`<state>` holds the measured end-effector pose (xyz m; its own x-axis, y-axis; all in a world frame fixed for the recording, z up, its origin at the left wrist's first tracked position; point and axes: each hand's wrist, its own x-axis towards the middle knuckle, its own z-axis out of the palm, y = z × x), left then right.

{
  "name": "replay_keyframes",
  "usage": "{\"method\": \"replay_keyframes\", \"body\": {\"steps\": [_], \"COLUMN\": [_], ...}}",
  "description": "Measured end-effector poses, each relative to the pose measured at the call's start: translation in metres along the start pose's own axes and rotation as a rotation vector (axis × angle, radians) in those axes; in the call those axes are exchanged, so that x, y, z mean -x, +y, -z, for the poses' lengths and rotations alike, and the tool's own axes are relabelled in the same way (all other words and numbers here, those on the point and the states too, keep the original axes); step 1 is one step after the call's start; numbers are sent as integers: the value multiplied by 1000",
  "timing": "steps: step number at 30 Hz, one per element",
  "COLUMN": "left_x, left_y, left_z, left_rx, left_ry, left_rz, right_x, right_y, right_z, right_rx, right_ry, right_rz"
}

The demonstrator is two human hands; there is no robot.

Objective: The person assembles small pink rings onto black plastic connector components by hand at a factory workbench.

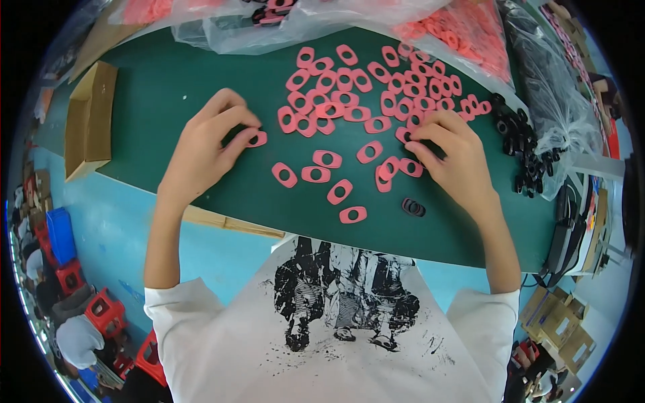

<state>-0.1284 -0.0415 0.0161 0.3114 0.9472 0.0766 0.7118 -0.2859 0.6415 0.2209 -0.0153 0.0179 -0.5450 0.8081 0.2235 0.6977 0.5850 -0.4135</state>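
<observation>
My left hand (209, 138) is above the left part of the green table, thumb and fingers closed on a flat pink ring piece (257, 139) with an oval hole. My right hand (455, 153) is right of the middle, its thumb and forefinger pinched together over another pink ring piece (402, 134). Something dark shows at those fingertips, too small to make out. Between the hands several loose pink ring pieces (327, 159) lie scattered, with a denser spread of them (346, 79) farther back. Two overlapping black rings (413, 207) lie near the front edge.
A pile of black rings (517, 138) sits at the table's right, beside a clear plastic bag (568, 124). Bags of pink pieces (463, 40) line the back. An open cardboard box (91, 121) stands at the left end of the green table (201, 67).
</observation>
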Motion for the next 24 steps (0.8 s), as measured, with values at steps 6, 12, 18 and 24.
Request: {"method": "replay_keyframes", "body": {"steps": [6, 12, 18, 24], "left_x": [-23, -19, -21, -36], "left_y": [15, 3, -4, 12], "left_z": [-19, -17, -6, -19], "left_rx": [-164, -63, -14, -189], "left_ry": [72, 93, 100, 80], "left_rz": [-281, -246, 136, -327], "right_x": [-8, -42, -55, -55], "right_y": [-12, -37, -15, -19], "right_z": [4, -21, -30, -23], "right_rx": [-112, -95, -21, -102], "right_ry": [63, 9, -50, -52], "right_rz": [-23, 211, 141, 167]}}
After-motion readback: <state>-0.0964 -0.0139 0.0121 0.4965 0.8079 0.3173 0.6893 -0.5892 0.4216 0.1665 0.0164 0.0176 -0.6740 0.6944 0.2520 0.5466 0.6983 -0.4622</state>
